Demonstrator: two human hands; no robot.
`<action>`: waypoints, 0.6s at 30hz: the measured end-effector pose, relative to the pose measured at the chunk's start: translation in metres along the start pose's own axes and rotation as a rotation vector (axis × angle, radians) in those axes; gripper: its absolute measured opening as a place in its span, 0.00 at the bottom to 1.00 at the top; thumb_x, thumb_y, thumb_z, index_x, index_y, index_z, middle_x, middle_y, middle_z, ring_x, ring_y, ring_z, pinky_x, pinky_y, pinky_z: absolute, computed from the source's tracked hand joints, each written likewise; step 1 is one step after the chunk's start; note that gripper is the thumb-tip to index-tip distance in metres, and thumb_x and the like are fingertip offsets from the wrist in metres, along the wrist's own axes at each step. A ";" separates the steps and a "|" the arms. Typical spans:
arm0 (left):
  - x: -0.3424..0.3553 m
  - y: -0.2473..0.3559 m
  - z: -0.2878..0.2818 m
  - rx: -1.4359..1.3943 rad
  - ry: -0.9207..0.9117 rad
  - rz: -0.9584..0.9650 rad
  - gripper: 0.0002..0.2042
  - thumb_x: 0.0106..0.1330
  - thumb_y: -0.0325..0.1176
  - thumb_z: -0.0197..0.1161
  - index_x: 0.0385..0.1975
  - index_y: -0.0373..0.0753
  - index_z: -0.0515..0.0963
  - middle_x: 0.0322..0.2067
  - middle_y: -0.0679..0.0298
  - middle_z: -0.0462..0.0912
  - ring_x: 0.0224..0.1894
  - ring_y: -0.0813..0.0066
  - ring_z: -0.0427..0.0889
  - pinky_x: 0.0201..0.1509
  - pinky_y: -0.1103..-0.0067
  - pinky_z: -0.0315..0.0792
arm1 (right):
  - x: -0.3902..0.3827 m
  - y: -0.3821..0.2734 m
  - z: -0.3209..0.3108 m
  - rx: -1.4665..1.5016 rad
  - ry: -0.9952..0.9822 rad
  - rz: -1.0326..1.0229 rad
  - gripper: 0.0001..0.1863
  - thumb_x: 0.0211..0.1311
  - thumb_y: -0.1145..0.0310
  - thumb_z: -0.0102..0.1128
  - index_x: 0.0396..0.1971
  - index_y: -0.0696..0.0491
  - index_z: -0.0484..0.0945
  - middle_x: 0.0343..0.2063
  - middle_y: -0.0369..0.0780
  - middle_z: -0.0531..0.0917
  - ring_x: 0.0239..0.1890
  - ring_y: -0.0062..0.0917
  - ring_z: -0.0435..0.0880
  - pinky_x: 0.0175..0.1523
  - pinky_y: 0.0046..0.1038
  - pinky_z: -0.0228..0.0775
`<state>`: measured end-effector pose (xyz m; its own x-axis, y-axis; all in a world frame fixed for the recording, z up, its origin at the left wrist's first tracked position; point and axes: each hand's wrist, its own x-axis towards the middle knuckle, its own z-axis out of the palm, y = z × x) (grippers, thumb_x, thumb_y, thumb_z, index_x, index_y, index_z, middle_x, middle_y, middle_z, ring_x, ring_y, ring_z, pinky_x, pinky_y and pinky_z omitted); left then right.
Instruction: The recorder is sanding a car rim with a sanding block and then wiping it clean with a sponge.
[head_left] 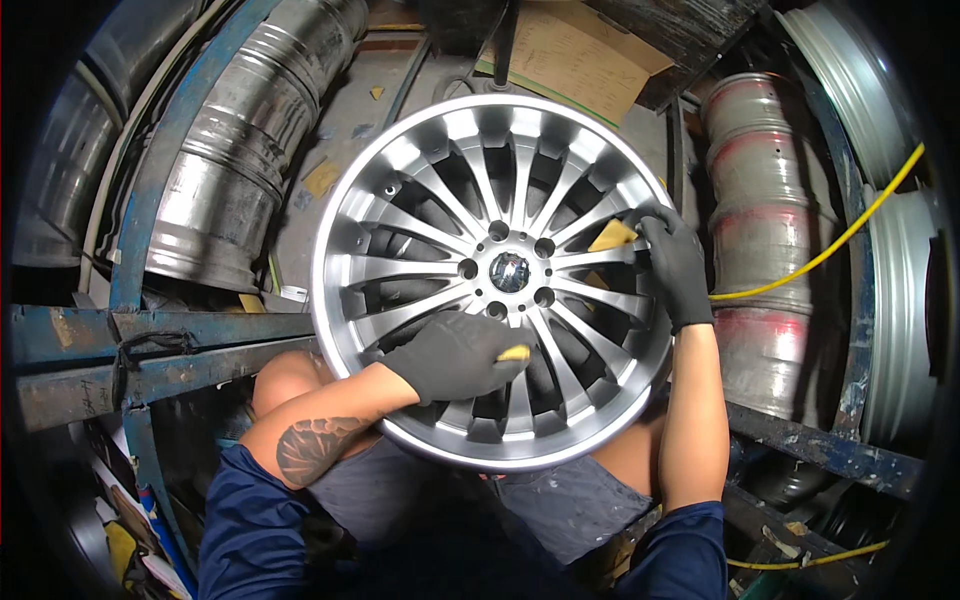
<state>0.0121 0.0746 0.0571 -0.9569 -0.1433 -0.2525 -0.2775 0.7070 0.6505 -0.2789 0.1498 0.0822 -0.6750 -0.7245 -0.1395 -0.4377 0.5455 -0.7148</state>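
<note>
A silver multi-spoke car wheel rim (404,267) lies face up above my lap, with a shiny disc (508,271) at its hub. My left hand (455,357), in a dark grey glove, is closed over the lower spokes just below the hub. From its fingers sticks the end of a small yellow piece of sandpaper (514,353). On the far right of the rim, my gloved right hand (676,262) is bent over the inner edge. Its fingers grip a second folded yellow piece of sandpaper (613,235) between two spokes.
Unfinished metal wheel barrels (235,150) are stacked at the left, and red-marked ones (760,240) at the right. Blue metal frames (215,335) flank me. A yellow hose (830,262) crosses the right side. Cardboard (575,62) and yellow scraps (320,178) lie beyond the rim.
</note>
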 end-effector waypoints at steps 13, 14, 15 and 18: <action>0.023 0.001 -0.005 -1.932 0.304 -0.366 0.31 0.77 0.61 0.41 0.62 0.39 0.69 0.48 0.55 0.81 0.41 0.64 0.86 0.49 0.67 0.83 | -0.091 -0.055 0.062 -0.151 -0.244 -0.835 0.48 0.45 0.52 0.77 0.66 0.55 0.67 0.68 0.55 0.63 0.65 0.51 0.69 0.67 0.47 0.63; 0.024 0.006 -0.005 -1.985 0.301 -0.324 0.31 0.78 0.60 0.40 0.63 0.39 0.68 0.52 0.55 0.79 0.47 0.62 0.84 0.55 0.66 0.80 | -0.090 -0.050 0.069 -0.220 -0.209 -0.862 0.48 0.43 0.53 0.78 0.65 0.56 0.67 0.66 0.56 0.64 0.64 0.51 0.70 0.67 0.48 0.63; 0.025 0.009 -0.004 -2.037 0.298 -0.282 0.30 0.78 0.59 0.38 0.64 0.40 0.66 0.56 0.55 0.77 0.54 0.61 0.83 0.61 0.64 0.78 | -0.091 -0.046 0.068 -0.225 -0.206 -0.857 0.48 0.43 0.53 0.78 0.65 0.56 0.67 0.66 0.56 0.64 0.64 0.51 0.70 0.67 0.48 0.63; 0.019 0.007 -0.003 -2.005 0.327 -0.274 0.30 0.79 0.58 0.36 0.66 0.41 0.65 0.61 0.56 0.74 0.62 0.63 0.77 0.68 0.65 0.72 | -0.091 -0.050 0.070 -0.181 -0.249 -0.818 0.46 0.42 0.57 0.77 0.63 0.56 0.67 0.66 0.54 0.66 0.61 0.50 0.73 0.65 0.46 0.65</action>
<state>-0.0083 0.0749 0.0593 -0.7959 -0.3451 -0.4974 0.1457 -0.9067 0.3959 -0.1539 0.1591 0.0826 0.0322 -0.9774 0.2091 -0.8298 -0.1428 -0.5395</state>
